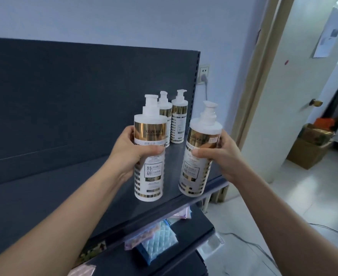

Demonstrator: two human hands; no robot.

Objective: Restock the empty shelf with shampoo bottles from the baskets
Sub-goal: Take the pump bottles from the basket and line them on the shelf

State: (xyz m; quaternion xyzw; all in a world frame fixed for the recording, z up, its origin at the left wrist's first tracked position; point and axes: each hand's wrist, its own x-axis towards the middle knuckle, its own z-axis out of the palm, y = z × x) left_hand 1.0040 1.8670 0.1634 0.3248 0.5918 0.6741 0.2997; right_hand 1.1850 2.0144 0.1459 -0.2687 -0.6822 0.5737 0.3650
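Note:
My left hand (131,150) grips a white and gold shampoo pump bottle (149,172) around its middle and holds it upright over the dark grey shelf (68,188). My right hand (218,154) grips a second, matching bottle (198,172), tilted a little to the right, above the shelf's front right corner. Two more of the same bottles (179,120) stand side by side at the back right of the shelf, against the dark back panel. The left one of that pair is partly hidden behind the bottle in my left hand.
Below the shelf, lower shelves hold pink and blue packets (154,234). A wall socket with a plugged cable (204,73) is right of the shelving. An open door (295,86) and cardboard boxes (311,146) on the tiled floor lie to the right.

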